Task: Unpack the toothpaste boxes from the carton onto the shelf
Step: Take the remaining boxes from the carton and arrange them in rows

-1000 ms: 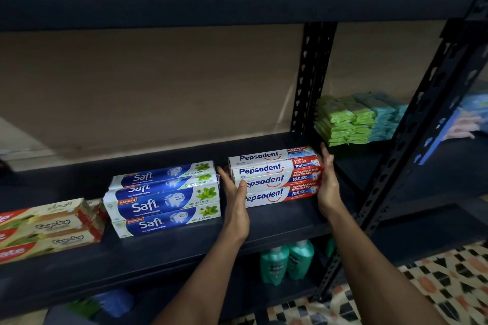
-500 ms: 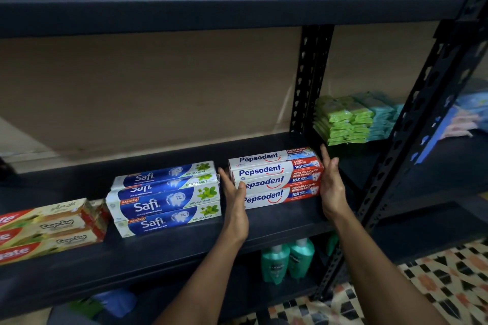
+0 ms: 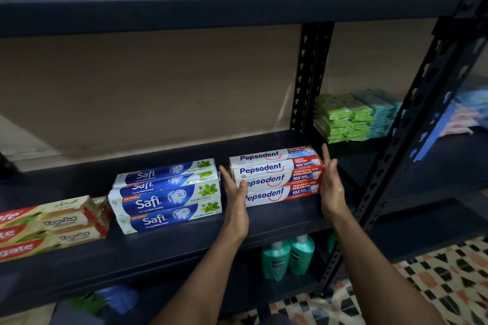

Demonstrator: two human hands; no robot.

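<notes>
A stack of red, white and blue Pepsodent toothpaste boxes (image 3: 274, 175) lies on the dark shelf board (image 3: 184, 248), lengthwise across it. My left hand (image 3: 235, 194) lies flat against the stack's left end, thumb on the front of a box. On the other side, my right hand (image 3: 331, 187) sits with straight fingers against the right end. Left of the stack lie blue and white Safi boxes (image 3: 166, 195), and further left red and beige Colgate boxes (image 3: 50, 227). The carton is out of view.
A black perforated upright (image 3: 311, 74) stands behind the Pepsodent stack and another (image 3: 412, 140) at the front right. Green and teal packets (image 3: 348, 117) fill the neighbouring bay. Teal bottles (image 3: 287, 256) stand on the shelf below. Patterned floor tiles (image 3: 435, 280) show at bottom right.
</notes>
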